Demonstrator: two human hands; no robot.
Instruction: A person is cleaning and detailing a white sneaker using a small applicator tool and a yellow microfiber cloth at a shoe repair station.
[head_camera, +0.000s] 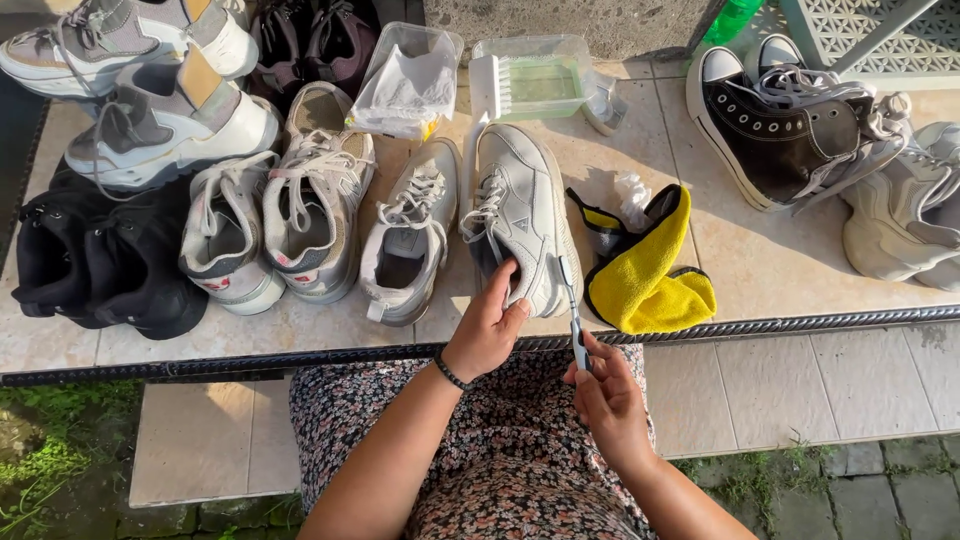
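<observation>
Nearest to me, my lap in its flowered dress (510, 470) fills the bottom of the view, and both forearms rise out of it. My right hand (605, 395) is closed around the handle of a small brush (573, 310), which stands nearly upright with its bristle end up beside the heel of the white sneaker (525, 215). My left hand (487, 325), with a dark bracelet (450, 373) at the wrist, has its fingers tucked into the sneaker's opening at the heel, gripping the collar.

That sneaker lies near the front edge of the tiled bench (780, 270), toe pointing far, and the dark metal trim (800, 325) marks that edge just behind my hands. Just right of the sneaker sits a crumpled yellow cloth (650, 275), almost at the edge; right of it the tile lies bare up to the black high-top (790, 125) and a pale shoe (905, 225) at the far right. Left of my sneaker its mate (410, 240) lies close, then grey sneakers (275, 220) and black shoes (100, 260) packed tight.

Farther back stand a clear tub of water with a white scrub brush (495, 85) leaning on it, and a plastic bag (410, 85) to its left.
</observation>
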